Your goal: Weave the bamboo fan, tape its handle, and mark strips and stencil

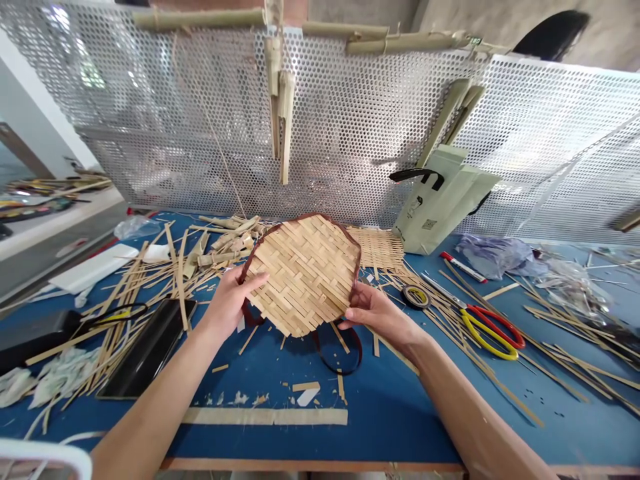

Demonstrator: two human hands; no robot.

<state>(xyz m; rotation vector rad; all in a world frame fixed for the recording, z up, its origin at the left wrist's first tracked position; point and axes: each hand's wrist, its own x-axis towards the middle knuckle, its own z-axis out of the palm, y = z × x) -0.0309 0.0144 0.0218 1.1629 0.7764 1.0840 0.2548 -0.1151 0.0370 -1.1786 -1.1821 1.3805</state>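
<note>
A woven bamboo panel (pixel 305 273) is held up over the blue table, tilted toward me. Dark brown edging strip (pixel 357 257) runs along its top and sides, while the lower edge shows bare strip ends. My left hand (pixel 235 297) grips the left side, thumb on the front face. On the lower right edge, my right hand (pixel 373 310) pinches the panel and its edging. A loose end of the brown strip (pixel 345 370) hangs in a loop below the panel. The fingers behind the panel are hidden.
Scissors (pixel 493 331) with red and yellow handles lie right, near a tape roll (pixel 416 297) and a marker (pixel 463 267). A paper bag (pixel 440 200) stands behind. Bamboo strips litter both sides; a black tablet-like slab (pixel 145 350) lies left. Another woven piece (pixel 383 248) is behind the panel.
</note>
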